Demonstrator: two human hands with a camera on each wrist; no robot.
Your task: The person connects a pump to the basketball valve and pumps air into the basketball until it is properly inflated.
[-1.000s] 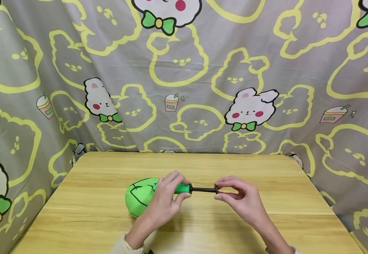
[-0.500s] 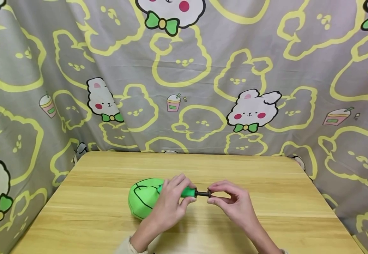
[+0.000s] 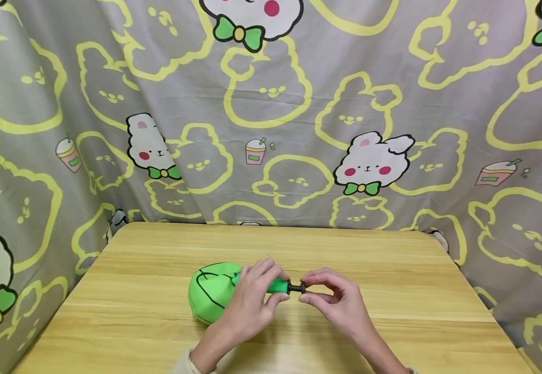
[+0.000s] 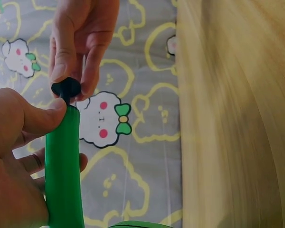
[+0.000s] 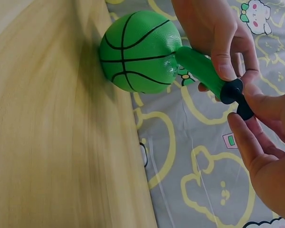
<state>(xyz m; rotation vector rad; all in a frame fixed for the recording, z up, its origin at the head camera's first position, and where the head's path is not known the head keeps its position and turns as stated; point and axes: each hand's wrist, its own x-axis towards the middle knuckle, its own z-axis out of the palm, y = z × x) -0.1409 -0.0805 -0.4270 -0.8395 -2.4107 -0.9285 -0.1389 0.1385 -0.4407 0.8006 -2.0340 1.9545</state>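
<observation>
A green ball [image 5: 140, 47] with black basketball lines rests on the table, its surface dented around where a hand pump joins it. The pump has a green barrel [image 4: 64, 161] and a black plunger handle [image 3: 303, 288]. My left hand [image 3: 255, 296] grips the barrel, thumb near its black end cap, and covers part of the ball in the head view. With thumb and fingers my right hand [image 3: 336, 301] pinches the round plunger handle. Only a short length of the black rod shows between cap and handle. The ball's far side is hidden.
The light wooden table [image 3: 392, 259] extends around the hands. Behind it and at the sides hangs a grey curtain [image 3: 280, 104] printed with yellow outlines and white rabbits.
My right hand has moved left, pushing the plunger into the barrel, so much less rod shows. My left hand keeps its grip on the barrel.
</observation>
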